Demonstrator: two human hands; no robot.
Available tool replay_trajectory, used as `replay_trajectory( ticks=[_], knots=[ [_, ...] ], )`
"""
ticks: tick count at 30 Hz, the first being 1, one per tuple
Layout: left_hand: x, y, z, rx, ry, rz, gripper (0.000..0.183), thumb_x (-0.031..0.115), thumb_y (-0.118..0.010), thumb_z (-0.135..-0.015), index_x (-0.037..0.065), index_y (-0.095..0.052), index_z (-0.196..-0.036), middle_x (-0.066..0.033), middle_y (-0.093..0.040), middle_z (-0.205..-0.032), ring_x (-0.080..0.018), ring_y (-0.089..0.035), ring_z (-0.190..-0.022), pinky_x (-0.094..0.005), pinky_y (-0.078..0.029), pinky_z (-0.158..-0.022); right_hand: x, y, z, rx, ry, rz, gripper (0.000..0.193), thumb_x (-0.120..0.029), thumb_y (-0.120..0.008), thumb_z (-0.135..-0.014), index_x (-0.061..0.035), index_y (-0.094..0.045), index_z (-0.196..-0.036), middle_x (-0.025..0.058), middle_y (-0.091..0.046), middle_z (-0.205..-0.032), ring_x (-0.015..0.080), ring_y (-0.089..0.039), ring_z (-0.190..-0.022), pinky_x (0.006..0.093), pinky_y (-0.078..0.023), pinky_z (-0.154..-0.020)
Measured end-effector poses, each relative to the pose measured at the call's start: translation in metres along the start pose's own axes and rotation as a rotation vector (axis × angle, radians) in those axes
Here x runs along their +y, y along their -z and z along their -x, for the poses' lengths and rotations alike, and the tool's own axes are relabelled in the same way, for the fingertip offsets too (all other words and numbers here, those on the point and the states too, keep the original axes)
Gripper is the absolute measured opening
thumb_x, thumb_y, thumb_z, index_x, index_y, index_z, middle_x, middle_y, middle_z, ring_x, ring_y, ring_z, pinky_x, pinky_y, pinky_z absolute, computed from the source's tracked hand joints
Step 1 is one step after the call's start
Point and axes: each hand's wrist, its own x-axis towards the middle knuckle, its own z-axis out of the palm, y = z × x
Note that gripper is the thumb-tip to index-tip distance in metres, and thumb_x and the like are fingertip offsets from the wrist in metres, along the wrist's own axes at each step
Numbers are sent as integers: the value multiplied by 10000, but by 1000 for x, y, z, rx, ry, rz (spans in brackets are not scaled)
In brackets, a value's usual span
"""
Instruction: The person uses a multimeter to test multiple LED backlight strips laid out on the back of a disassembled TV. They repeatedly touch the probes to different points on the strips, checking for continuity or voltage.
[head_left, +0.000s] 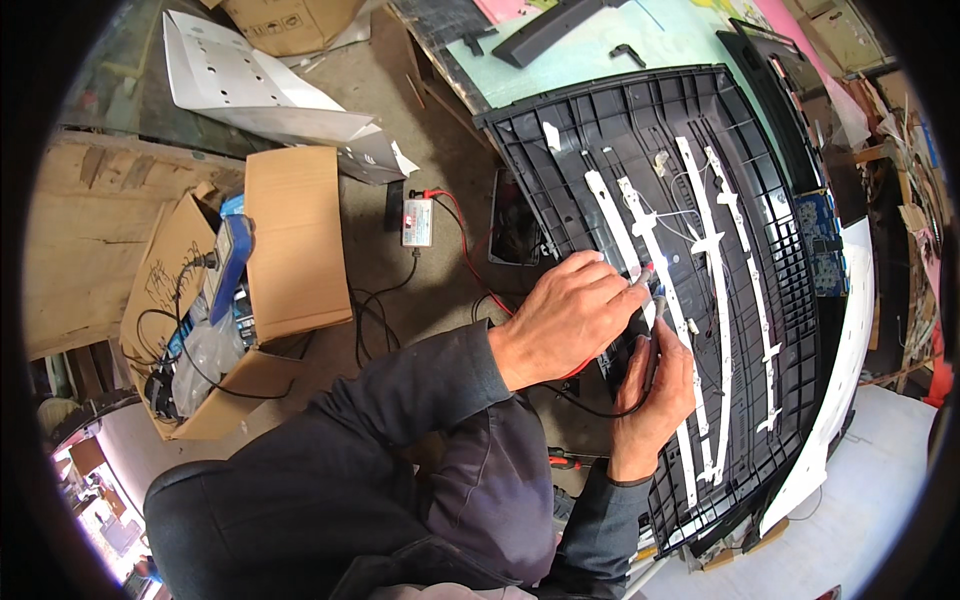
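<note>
Hands over ribbed black panel (760,250): my left hand (568,315) pinches a red-tipped probe (648,270) against a white strip (650,250); my right hand (655,395) grips a black probe (653,350).

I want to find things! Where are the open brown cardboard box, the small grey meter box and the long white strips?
Open brown cardboard box (295,235), head view, flat flap.
Small grey meter box (417,221), head view, top face.
Long white strips (716,290), head view, mid-strip.
</note>
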Motion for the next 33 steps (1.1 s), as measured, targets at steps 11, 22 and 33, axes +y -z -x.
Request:
replay_trajectory(
  ticks=[11,22,33],
  knots=[
    [-1,5,-6,17,-16,12,314,64,-776,-930,7,-756,-1238,-124,-779,-1050,-295,-755,-1016,-480,-566,-1025,-29,44,20,-23,116,1,460,16,-804,-927,12,-699,-1375,233,-759,-1170,385,-763,-1028,429,-613,-910],
    [-9,32,-20,172,-16,-72,282,0,-790,-901,7,-757,-1182,-133,-768,-990,-326,-747,-943,-483,-581,-983,-25,44,-24,-23,322,69,431,-13,-820,-882,-16,-720,-1302,147,-749,-1129,307,-725,-899,397,-585,-774],
    [-38,41,-38,127,-37,-127,227,52,-746,-944,-5,-744,-1163,-142,-743,-928,-351,-703,-884,-454,-553,-878,-12,4,-61,4,490,47,345,12,-804,-857,-17,-739,-1195,149,-753,-1009,320,-742,-843,409,-597,-732]
  ],
)
